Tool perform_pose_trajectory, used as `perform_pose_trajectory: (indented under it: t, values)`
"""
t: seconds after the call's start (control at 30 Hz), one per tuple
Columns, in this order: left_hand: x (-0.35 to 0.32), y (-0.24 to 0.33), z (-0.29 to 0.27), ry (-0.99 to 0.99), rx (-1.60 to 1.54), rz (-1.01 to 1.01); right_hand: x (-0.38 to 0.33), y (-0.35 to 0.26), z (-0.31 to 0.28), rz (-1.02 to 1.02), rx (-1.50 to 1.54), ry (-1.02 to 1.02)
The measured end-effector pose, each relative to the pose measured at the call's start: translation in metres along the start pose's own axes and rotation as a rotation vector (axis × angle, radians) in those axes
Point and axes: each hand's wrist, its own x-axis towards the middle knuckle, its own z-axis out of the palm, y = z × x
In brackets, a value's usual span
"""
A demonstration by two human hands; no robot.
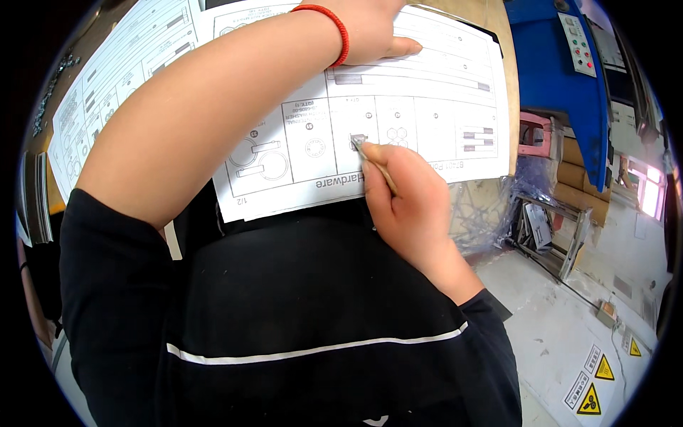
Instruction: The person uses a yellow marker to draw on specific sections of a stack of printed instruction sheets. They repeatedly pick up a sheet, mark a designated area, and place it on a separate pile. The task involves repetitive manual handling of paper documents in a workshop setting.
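Sheets of printed paper [420, 78] with line drawings of hardware in ruled boxes lie in front of me, upside down to my view. My left hand [366, 32], with a red cord bracelet [334, 25] at the wrist, rests over their far part. Its thumb stretches out to the right along the paper, and the other fingers are partly cut off by the upper edge. My right hand [413, 192] pinches a slim metal-tipped tool [384, 174] between thumb and forefinger. The tool's tip touches or hovers just over a small dark drawing in a middle box; which, I cannot tell.
More printed sheets [128, 78] lie under my left forearm at the far left. Small metal parts [53, 92] are scattered beyond them. On the right stand a blue machine [548, 78] with a button panel [576, 44], a pink frame [533, 134] and a metal rack [569, 245].
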Motion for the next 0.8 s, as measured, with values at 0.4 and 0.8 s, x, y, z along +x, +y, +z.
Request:
perform_pose_trajectory:
  t: [0.4,0.8]
  values:
    - [-0.007,0.001,0.002,0.005,-0.005,0.008,0.0,-0.012,0.005,0.033,-0.131,-0.134]
    - [-0.057,-0.074,-0.039,0.484,-0.6,-0.001,-0.013,0.037,-0.039,0.313,0.069,0.22]
